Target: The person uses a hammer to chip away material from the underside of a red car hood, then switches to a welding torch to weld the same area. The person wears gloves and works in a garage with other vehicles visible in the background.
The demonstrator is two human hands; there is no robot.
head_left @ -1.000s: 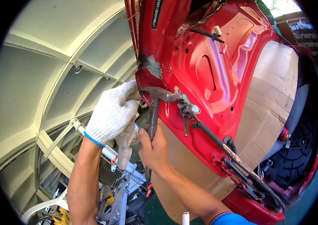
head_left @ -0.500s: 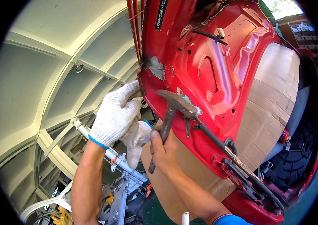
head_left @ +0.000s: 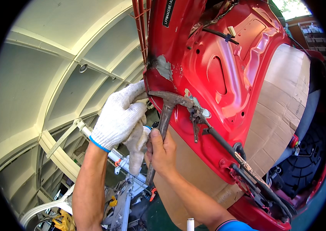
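A white knit glove with a blue cuff covers my left hand [head_left: 120, 115]. Its index finger reaches up to the red car body panel's [head_left: 205, 77] left edge, while the other fingers are curled. Below them hangs a second, loose white glove [head_left: 135, 148], apparently gripped by those fingers. Bare, my right hand [head_left: 163, 150] is closed round the handle of a worn metal hammer [head_left: 167, 113]. The hammer's narrow head lies across the panel's lower left edge, close to my left fingertip; contact cannot be told. Grey filler [head_left: 163, 68] and scraped paint mark the panel above it.
Cardboard [head_left: 282, 88] covers an opening right of the panel, and more cardboard [head_left: 193, 161] lies below. A black strut [head_left: 222, 144] and cables run along the panel's lower edge. A pale metal frame [head_left: 132, 175] with a chain stands below my left hand. A white cigarette-like stick [head_left: 190, 224] shows at the bottom.
The hammer has swung left, its head now over the panel's edge near my left fingertip. My right hand has shifted slightly with it. My left hand has hardly moved.
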